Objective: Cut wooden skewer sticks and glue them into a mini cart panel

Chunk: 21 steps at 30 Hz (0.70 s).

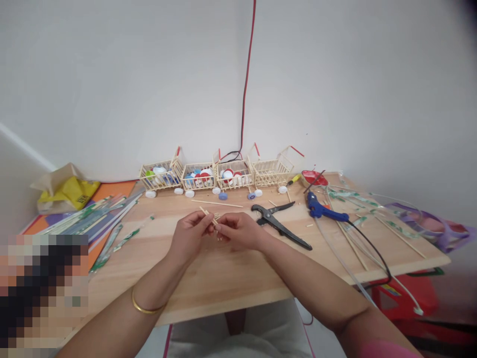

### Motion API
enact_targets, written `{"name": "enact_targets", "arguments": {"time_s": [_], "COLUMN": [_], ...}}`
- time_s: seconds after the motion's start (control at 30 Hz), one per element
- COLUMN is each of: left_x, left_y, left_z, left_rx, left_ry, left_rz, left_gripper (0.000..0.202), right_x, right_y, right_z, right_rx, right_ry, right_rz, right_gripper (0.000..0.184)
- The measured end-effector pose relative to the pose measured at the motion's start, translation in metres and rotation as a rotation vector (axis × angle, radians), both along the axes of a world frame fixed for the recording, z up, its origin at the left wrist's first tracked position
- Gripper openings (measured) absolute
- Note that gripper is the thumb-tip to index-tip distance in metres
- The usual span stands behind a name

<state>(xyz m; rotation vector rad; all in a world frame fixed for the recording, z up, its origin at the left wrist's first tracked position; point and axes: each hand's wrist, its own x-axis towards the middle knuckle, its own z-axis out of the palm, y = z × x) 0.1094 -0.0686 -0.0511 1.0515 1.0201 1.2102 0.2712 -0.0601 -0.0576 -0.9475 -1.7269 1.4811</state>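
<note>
My left hand (pixel 192 231) and my right hand (pixel 238 229) meet above the near middle of the wooden table (pixel 223 278). Between their fingertips they pinch several short pale wooden sticks (pixel 207 212); the fingers partly hide them, so how the sticks are joined is unclear. One long thin stick (pixel 217 203) lies flat just beyond my hands. Right of my right hand rest black-handled cutters (pixel 278 221) with their jaws apart. Farther right lies a blue hot glue gun (pixel 326 210) with its cord trailing off the front edge.
Small stick-built carts (pixel 162 174) on white cap wheels line the wall; three hold bottle caps. A red dish (pixel 314 178) sits behind the glue gun. Wrapped sticks (pixel 85 219) and a yellow bag (pixel 69 191) lie left. A red stool (pixel 406 298) stands below right. A blurred patch covers the lower left.
</note>
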Motion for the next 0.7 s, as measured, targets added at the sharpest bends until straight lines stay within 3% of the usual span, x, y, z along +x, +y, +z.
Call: {"name": "enact_targets", "arguments": {"time_s": [0.13, 0.3, 0.47, 0.7], "left_x": [-0.001, 0.005, 0.009, 0.007], "left_y": [-0.001, -0.006, -0.010, -0.007], "left_z": [-0.003, 0.002, 0.006, 0.004], "left_rx": [0.042, -0.045, -0.100, -0.129], "left_ry": [0.068, -0.170, -0.269, -0.291], "left_rz": [-0.016, -0.015, -0.024, -0.019], "left_gripper": [0.021, 0.020, 0.023, 0.018], "right_x": [-0.004, -0.009, -0.015, -0.014], "right_y": [-0.002, -0.004, -0.008, -0.010], "right_z": [-0.002, -0.004, -0.001, -0.004], "right_rx": [-0.020, -0.050, -0.041, 0.124], "right_ry": [0.025, 0.090, 0.097, -0.066], "right_rz": [-0.040, -0.096, -0.137, -0.144], "right_gripper": [0.030, 0.032, 0.033, 0.029]}}
